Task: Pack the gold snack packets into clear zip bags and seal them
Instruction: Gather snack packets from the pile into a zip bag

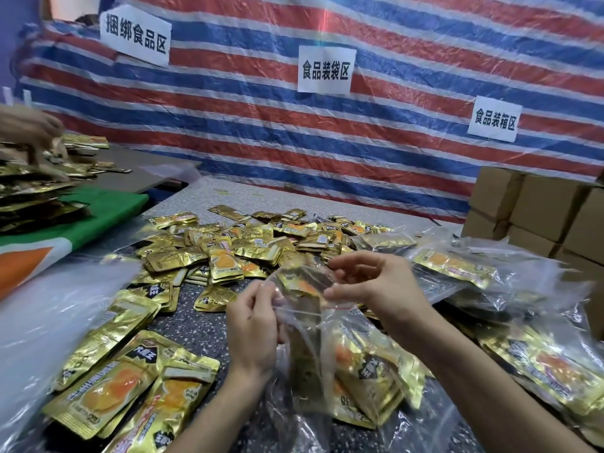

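A clear zip bag (305, 325) with gold snack packets (366, 371) inside stands upright at the centre of the speckled table (202, 331). My left hand (253, 325) pinches the bag's top edge on the left. My right hand (369, 286) pinches the same edge on the right, near the red zip line. A big heap of loose gold packets (248, 246) lies behind the bag. More packets (124, 387) lie at the near left. Filled clear bags (457, 266) are piled at the right.
Cardboard boxes (539, 210) are stacked at the far right. Empty clear bags (42, 305) lie at the left edge by a green and orange cloth (98, 214). Another person's hand (32, 125) works over a packet pile at far left. A striped tarp (327, 125) hangs behind.
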The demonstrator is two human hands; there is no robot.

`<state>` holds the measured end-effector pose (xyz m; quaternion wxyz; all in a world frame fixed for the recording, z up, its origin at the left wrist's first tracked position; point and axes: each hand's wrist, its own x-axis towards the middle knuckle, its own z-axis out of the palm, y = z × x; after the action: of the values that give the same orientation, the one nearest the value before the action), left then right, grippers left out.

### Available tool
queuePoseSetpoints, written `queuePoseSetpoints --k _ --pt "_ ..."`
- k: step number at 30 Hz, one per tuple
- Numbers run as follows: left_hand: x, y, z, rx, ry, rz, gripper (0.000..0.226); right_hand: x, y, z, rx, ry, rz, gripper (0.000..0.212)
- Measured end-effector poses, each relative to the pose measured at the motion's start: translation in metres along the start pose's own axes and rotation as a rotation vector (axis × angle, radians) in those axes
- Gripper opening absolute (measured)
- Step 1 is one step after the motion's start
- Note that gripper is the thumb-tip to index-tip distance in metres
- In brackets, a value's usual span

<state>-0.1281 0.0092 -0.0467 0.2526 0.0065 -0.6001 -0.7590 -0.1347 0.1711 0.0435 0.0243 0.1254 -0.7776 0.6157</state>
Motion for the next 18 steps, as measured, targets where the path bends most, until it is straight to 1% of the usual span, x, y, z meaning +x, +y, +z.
queuePoseSetpoints --k 2,3,5,6,8,9,11,13,14,16,18 --pt "0.003 0.0 -0.003 -0.01 0.058 0.032 0.038 0.006 0.003 0.0 0.143 -0.007 -0.025 0.036" --pt "0.003 0.0 -0.003 -0.01 0.075 0.052 0.039 0.009 0.006 0.0 0.253 0.008 -0.02 0.03" --pt "0.003 0.0 -0.003 -0.014 0.095 0.095 0.042 0.019 0.016 0.002 0.453 0.075 0.054 0.02" --pt "0.003 0.0 -0.003 -0.018 0.095 0.12 0.042 0.025 0.023 0.005 0.46 0.118 0.115 0.022" --pt "0.003 0.001 -0.002 -0.009 0.082 0.166 0.039 0.036 0.039 0.012 0.373 0.196 0.222 0.025" --pt "0.004 0.001 -0.001 -0.009 0.074 0.177 0.038 0.041 0.045 0.016 0.338 0.225 0.251 0.021" --pt "0.005 0.0 -0.001 -0.026 0.063 0.176 0.039 0.053 0.06 0.025 0.235 0.262 0.264 0.015" --pt "0.005 -0.002 -0.001 -0.043 0.051 0.169 0.039 0.062 0.073 0.034 0.105 0.282 0.254 0.014" --pt "0.006 -0.004 -0.002 -0.038 0.047 0.169 0.039 0.066 0.078 0.039 0.048 0.267 0.249 0.014" --pt "0.007 -0.007 -0.001 -0.009 0.03 0.172 0.037 0.065 0.091 0.048 -0.154 0.145 0.246 0.017" --pt "0.007 -0.009 -0.001 0.005 0.001 0.17 0.036 0.061 0.105 0.05 -0.353 0.085 0.26 0.009"
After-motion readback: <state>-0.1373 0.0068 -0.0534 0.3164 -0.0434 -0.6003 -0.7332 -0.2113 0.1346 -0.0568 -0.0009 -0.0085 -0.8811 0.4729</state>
